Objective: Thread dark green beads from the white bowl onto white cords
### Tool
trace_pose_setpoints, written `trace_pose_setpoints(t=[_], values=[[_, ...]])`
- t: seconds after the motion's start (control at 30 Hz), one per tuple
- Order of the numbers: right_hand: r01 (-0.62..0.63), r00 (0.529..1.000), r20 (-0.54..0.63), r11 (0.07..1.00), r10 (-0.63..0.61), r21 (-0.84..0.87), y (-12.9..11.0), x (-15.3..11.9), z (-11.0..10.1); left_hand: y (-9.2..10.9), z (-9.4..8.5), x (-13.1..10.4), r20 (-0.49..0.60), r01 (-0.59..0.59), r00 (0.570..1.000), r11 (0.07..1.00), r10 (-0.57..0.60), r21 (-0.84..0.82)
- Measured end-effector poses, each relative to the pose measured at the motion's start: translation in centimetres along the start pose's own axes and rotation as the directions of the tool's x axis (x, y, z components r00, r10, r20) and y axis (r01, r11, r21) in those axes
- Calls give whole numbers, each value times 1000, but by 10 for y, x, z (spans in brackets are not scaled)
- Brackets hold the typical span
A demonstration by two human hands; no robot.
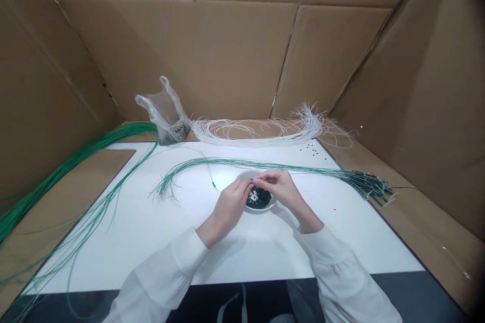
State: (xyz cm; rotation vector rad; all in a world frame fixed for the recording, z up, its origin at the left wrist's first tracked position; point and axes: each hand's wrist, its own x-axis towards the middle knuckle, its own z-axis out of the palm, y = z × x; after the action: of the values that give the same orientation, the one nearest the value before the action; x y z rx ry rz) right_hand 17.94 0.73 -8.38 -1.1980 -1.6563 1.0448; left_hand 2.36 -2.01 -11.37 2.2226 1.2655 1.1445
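A white bowl [273, 205] holding small dark beads [259, 199] stands on the white board in front of me. My left hand [228, 207] is over the bowl's left edge, its thumb and fingers pinched together. From the right, my right hand [282, 189] meets it above the beads, also pinched. What the fingertips hold is too small to make out. A thin strand [207, 164] with a small dark piece [213, 184] on it runs down toward my left hand. Behind the bowl lies a bundle of green strands [227, 161], its dark beaded ends at the right.
A plastic bag [170, 121] stands at the back left. Coiled white strands [257, 140] lie along the back. More green strands [76, 161] spread down the left side. Loose dark beads [312, 150] dot the board's back right. Cardboard walls [235, 55] surround the board.
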Motion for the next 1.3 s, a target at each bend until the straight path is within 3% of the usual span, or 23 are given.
trace_pose_setpoints(t=[0.47,0.6,0.8,1.0,1.3], values=[[-16,998,-57,1000,15,-10,4,3,-12,-7,-7,5,-41,22,999,1000,-22,5],[-17,998,-56,1000,17,5,3,4,-12,-3,-13,8,-37,98,994,992,-101,-85],[-27,999,-38,999,28,22,1,3,-5,5,-17,11,56,159,987,972,-152,-171],[-67,997,-46,997,68,31,-1,1,-6,2,-17,11,32,281,957,898,-288,-339],[-9,999,-40,1000,9,-1,-2,2,-8,1,-17,11,55,304,951,878,-305,-369]])
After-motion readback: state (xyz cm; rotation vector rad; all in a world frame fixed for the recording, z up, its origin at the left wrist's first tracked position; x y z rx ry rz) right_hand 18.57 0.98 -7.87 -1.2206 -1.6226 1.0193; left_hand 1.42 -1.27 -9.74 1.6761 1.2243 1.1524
